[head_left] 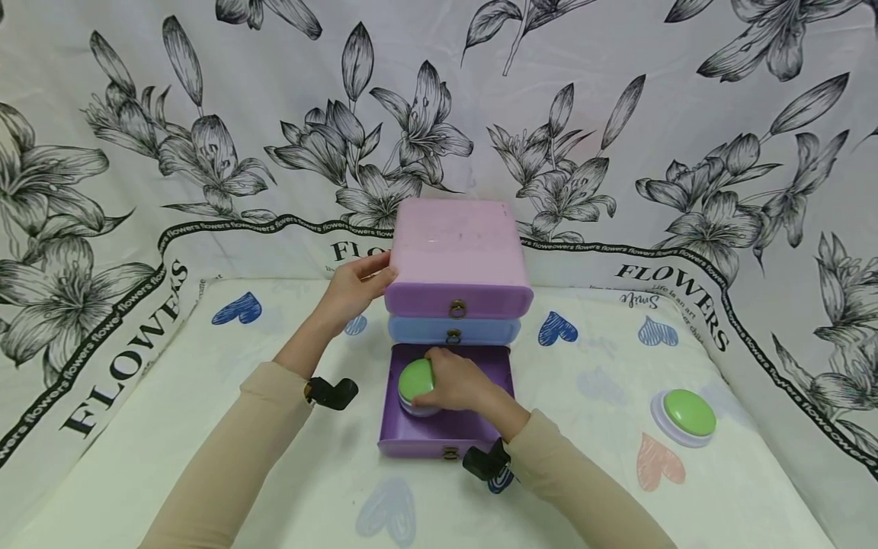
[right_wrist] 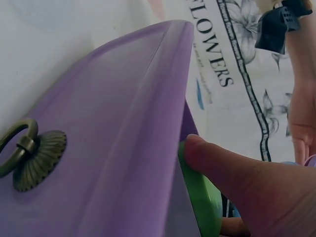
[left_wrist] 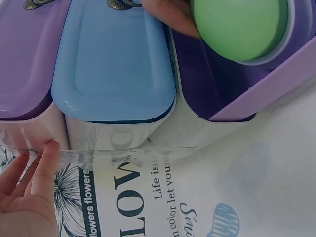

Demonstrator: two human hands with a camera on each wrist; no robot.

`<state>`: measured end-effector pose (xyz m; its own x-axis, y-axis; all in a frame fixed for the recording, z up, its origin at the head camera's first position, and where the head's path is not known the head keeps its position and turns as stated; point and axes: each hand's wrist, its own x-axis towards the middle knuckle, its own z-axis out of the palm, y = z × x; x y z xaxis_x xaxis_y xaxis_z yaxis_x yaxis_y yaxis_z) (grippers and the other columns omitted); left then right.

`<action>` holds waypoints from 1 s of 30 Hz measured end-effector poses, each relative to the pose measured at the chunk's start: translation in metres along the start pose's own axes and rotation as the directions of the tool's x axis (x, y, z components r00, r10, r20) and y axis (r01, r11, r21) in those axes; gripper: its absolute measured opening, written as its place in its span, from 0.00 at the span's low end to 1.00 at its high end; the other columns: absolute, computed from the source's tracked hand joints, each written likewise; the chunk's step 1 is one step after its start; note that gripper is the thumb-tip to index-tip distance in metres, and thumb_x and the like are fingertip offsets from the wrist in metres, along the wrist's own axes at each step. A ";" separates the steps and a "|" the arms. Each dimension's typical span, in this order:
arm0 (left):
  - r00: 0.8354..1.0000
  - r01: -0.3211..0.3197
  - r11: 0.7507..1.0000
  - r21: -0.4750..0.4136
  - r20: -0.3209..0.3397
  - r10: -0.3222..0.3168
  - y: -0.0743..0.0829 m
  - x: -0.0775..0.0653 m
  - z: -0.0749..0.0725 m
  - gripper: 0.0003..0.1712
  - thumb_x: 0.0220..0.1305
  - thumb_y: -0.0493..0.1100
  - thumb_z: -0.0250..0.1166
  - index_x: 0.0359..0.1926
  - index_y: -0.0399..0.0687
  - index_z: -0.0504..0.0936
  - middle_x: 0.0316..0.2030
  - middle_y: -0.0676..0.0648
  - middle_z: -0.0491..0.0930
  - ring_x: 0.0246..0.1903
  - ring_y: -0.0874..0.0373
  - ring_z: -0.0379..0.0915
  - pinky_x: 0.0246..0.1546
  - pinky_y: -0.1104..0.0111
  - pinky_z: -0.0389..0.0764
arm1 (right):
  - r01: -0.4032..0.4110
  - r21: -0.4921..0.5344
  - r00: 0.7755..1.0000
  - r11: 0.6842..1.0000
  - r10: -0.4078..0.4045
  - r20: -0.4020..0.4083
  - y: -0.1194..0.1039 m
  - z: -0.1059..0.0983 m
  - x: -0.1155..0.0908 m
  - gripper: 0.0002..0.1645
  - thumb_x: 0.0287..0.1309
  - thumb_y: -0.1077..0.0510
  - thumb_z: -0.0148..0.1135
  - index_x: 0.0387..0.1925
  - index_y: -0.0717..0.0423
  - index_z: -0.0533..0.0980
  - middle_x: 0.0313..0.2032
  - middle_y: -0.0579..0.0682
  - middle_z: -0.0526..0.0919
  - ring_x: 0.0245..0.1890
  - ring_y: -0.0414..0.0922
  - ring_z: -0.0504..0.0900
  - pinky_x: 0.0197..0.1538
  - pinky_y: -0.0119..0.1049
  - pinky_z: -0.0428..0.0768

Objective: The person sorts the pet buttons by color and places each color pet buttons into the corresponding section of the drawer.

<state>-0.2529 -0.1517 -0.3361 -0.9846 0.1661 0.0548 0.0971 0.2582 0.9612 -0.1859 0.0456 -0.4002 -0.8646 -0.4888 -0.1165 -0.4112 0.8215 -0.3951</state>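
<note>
A small drawer cabinet with a pink top (head_left: 453, 240) stands in the middle. Its lowest drawer (head_left: 411, 448), purple, is pulled out. Inside that drawer is a round push button (head_left: 414, 379) with a green dome and a pale lilac base. My right hand (head_left: 463, 383) grips the button from the right, and the thumb (right_wrist: 202, 150) lies on the green part in the right wrist view. My left hand (head_left: 353, 288) touches the cabinet's left side near the top, its fingertips (left_wrist: 51, 146) against the pink wall.
Above the pulled-out drawer, a blue drawer (head_left: 418, 330) and a purple drawer (head_left: 418, 302) are closed, each with a brass ring pull. A second green push button (head_left: 689, 412) lies on the heart-print cloth (head_left: 590, 473) at the right. A flower-print curtain (head_left: 590, 46) hangs behind.
</note>
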 end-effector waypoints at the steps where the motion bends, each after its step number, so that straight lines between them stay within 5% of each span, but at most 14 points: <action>1: 1.000 0.000 1.000 0.003 0.002 0.000 0.000 0.000 0.000 0.34 0.63 0.54 0.59 0.66 0.48 0.63 0.64 0.46 0.65 0.60 0.52 0.66 0.53 0.65 0.76 | -0.002 0.002 1.000 1.000 0.002 0.005 -0.001 0.000 0.001 0.43 0.41 0.40 0.71 0.53 0.62 0.68 0.42 0.51 0.77 0.37 0.44 0.76 0.41 0.37 0.78; 30: 1.000 0.005 1.000 0.005 0.007 -0.005 0.000 -0.001 0.000 0.33 0.63 0.52 0.59 0.67 0.48 0.63 0.64 0.46 0.64 0.60 0.52 0.65 0.54 0.64 0.75 | 0.040 -0.095 0.997 0.995 -0.033 0.072 0.002 0.005 0.000 0.43 0.46 0.45 0.69 0.58 0.64 0.64 0.49 0.59 0.75 0.47 0.50 0.76 0.50 0.43 0.77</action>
<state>-0.2521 -0.1519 -0.3362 -0.9839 0.1719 0.0482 0.0932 0.2642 0.9600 -0.1850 0.0456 -0.4053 -0.8277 -0.5353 -0.1685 -0.4707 0.8257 -0.3110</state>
